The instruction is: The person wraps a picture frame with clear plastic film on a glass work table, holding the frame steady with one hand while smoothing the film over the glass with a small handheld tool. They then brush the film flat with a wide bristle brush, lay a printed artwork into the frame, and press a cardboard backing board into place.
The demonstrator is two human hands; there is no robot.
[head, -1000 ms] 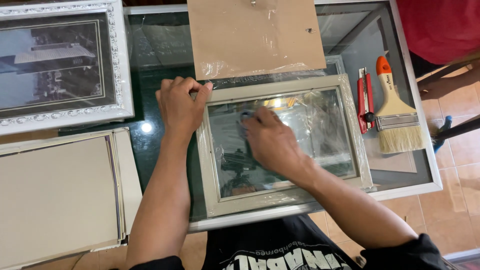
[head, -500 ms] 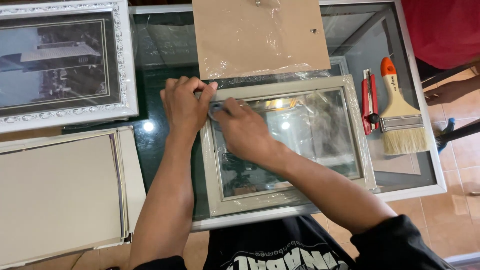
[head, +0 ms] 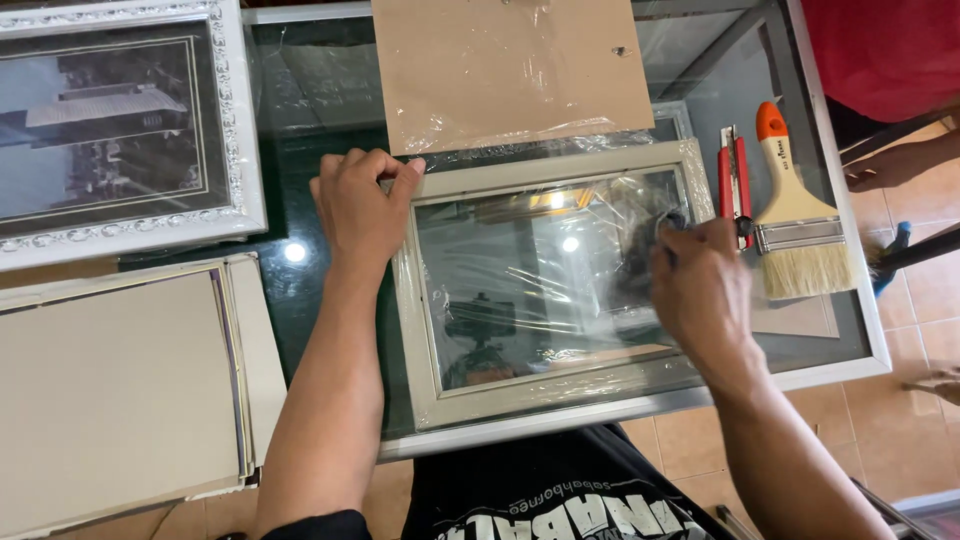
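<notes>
Frame lies on table; brush right; board behind.

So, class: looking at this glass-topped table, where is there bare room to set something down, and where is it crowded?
Bare glass lies between the silver ornate frame and the brown backing board, running down past the left hand. A smaller patch sits upper right, above the red cutter and paintbrush. The middle is crowded: the pale frame, the right hand, the tools. The beige boards fill the lower left.
</notes>
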